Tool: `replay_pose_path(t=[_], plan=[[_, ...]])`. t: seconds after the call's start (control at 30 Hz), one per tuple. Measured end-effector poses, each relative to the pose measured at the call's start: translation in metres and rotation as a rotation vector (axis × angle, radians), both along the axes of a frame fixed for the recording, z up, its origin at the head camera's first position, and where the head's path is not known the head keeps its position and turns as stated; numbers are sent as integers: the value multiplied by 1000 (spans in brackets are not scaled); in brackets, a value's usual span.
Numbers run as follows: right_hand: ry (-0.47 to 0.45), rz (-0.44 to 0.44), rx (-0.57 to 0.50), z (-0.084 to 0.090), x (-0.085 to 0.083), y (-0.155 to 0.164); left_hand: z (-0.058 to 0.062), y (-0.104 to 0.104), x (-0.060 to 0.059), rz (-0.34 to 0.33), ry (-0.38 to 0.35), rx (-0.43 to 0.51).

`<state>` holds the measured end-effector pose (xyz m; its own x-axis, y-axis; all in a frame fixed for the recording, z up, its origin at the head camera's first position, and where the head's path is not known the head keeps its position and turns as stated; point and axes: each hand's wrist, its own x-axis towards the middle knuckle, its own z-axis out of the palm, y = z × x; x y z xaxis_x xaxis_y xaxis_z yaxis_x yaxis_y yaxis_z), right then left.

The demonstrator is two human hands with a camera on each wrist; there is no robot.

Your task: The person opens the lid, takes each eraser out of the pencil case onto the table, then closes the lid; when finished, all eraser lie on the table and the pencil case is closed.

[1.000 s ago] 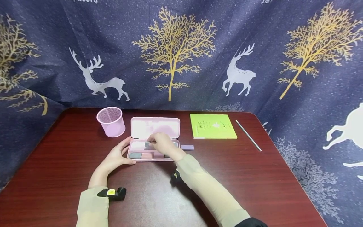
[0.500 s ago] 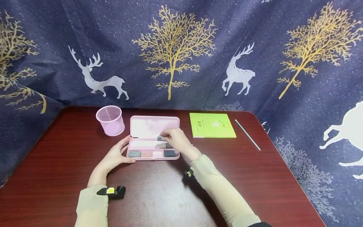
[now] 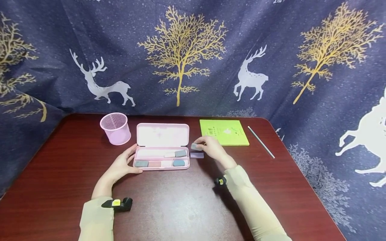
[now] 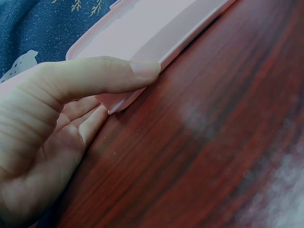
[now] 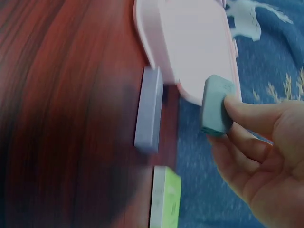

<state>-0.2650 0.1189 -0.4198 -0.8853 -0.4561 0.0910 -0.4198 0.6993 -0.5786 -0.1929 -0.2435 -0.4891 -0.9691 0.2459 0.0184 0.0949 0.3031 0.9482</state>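
A pink pencil case [image 3: 163, 169] lies with its lid raised. My left hand [image 3: 119, 165] grips its left end, thumb at the front and fingers behind; in the left wrist view the thumb [image 4: 109, 76] lies on the case's edge. My right hand [image 3: 212, 147] pinches a grey-green eraser [image 5: 217, 104] above the table, right of the case. Below it lies a purple eraser [image 3: 197, 155], just off the case's right end. The front compartment holds a row of erasers: grey-green [image 3: 141, 163], pink [image 3: 154, 164], white [image 3: 166, 163] and blue-green [image 3: 179, 163]. Another dark eraser [image 3: 181, 153] sits in the back compartment beside a whitish piece.
A pink mesh pen holder [image 3: 119, 135] stands behind and left of the case. To the right, a green book [image 3: 224, 132] lies at the table's back, with a thin grey rod [image 3: 261, 142] beyond it. A patterned cloth [image 3: 211, 83] hangs behind the table.
My right hand has lifted the grey-green eraser out of the case's back compartment and carried it right, past the case's end. The left hand keeps its hold on the case.
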Motion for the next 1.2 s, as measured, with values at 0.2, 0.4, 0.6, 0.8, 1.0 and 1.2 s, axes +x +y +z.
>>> replay_pose_path(t=[0.2, 0.4, 0.6, 0.8, 1.0, 1.2], plan=[[-35, -1, 42, 0, -3, 29, 1, 0, 1, 3, 1, -16], [-91, 1, 94, -2, -3, 46, 2, -1, 3, 3, 9, -26], [-146, 3, 130, -4, -2, 49, 2, -1, 3, 6, 7, -28], [-177, 32, 133, -10, -5, 50, 1, -1, 3, 6, 4, -20], [-179, 43, 133, -16, -7, 51, 2, 0, 2, 5, 3, -32], [-173, 23, 141, -18, -7, 51, 4, 1, 2, 8, -4, -38]])
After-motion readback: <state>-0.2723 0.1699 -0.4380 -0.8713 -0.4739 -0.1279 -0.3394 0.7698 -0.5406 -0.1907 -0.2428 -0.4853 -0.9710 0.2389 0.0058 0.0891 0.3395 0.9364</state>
